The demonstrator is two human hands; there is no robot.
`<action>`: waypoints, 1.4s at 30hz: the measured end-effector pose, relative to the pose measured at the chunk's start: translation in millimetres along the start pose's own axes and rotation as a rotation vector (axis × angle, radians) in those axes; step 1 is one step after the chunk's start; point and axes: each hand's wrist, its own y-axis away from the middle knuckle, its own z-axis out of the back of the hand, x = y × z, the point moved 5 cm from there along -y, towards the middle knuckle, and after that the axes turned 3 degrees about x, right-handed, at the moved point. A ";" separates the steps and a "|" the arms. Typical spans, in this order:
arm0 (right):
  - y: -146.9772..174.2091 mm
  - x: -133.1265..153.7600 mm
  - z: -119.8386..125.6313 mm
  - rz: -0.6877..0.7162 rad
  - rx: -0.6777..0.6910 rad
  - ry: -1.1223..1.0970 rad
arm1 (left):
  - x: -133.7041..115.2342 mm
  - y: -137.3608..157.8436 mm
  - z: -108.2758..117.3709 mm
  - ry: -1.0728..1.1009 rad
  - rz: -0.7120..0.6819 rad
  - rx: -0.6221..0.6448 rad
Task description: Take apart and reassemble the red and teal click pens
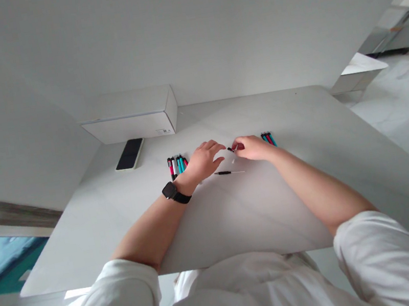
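Note:
My left hand point(206, 160) hovers over the table with thumb and fingers apart and nothing between them. It partly covers a row of pens point(174, 165) in red, white and teal with black ends. My right hand point(251, 147) is closed in a pinch on a small pen part point(231, 150) whose black end sticks out toward the left; the fingers hide the rest. Below the two hands lies a thin pen refill point(237, 172) with a black section point(225, 173) at its left. A tiny pale piece point(233, 161) is just under my right fingertips.
Several more pens point(268, 138) lie side by side beyond my right wrist. A phone point(130, 154) rests at the back left, in front of a long white box point(134, 127) against the wall. The white table point(238, 220) has its front edge at my body.

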 end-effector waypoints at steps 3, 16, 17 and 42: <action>0.8 9.3 -7.1 0.059 0.089 -0.207 | -8.6 0.0 -2.7 -0.025 -0.037 -0.015; -9.3 -16.9 -3.4 -0.097 0.107 -0.680 | 43.7 -2.7 -18.1 0.772 0.495 -0.232; -8.8 -16.0 -2.0 -0.060 0.093 -0.556 | 47.7 -2.2 -23.8 0.920 0.553 -0.242; -5.5 5.0 -7.4 0.255 -0.036 -0.080 | 44.8 0.7 -29.6 1.303 0.638 -0.234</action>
